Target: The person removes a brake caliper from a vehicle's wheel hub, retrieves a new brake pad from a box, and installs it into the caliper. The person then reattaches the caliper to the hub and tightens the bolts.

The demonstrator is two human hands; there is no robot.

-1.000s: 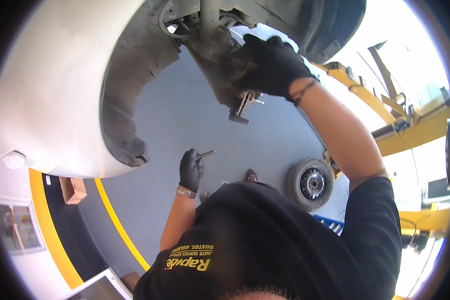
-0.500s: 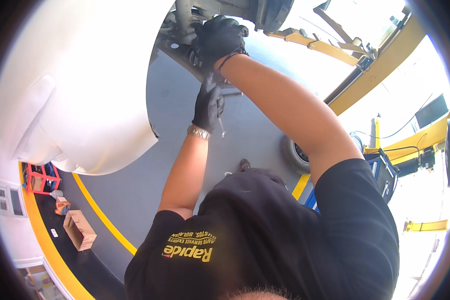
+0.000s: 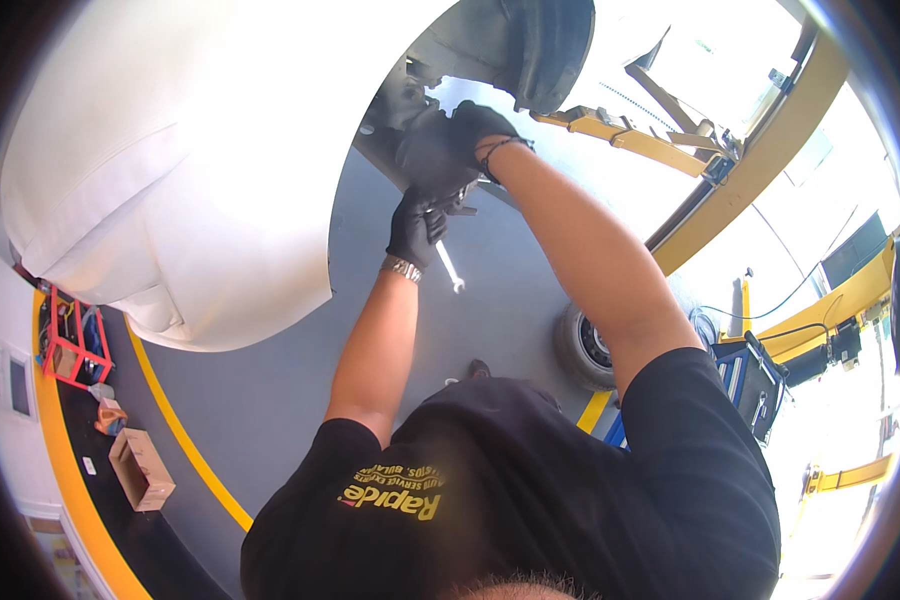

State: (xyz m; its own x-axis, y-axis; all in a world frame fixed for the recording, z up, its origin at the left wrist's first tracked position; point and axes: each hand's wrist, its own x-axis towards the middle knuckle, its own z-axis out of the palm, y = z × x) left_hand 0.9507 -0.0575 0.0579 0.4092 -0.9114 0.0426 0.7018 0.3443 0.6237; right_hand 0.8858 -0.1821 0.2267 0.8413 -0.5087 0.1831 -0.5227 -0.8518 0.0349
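My left hand (image 3: 413,228), in a black glove with a metal watch at the wrist, is closed round a silver wrench (image 3: 451,270). The wrench's open-ended jaw sticks out below the fist. Just above this hand, a short grey metal piece (image 3: 460,210) points to the right; its kind is unclear. My right hand (image 3: 480,128), also black-gloved, is raised against a dark rounded part (image 3: 432,150) in the wheel area of a white vehicle (image 3: 220,180). Its fingers are blurred and blend into that part, so their grip is hidden. A black wheel-arch liner (image 3: 545,50) hangs above.
A wheel (image 3: 583,348) lies on the grey floor to the right, near a blue tool cabinet (image 3: 745,385). Yellow lift arms (image 3: 630,140) and a yellow post (image 3: 760,140) stand at far right. On the left are a red rack (image 3: 75,340) and a cardboard box (image 3: 142,470).
My right hand has shifted right and slightly down. My left hand has turned a little, and more of the wrench shows below it. The view has moved, so the white vehicle fills more of it.
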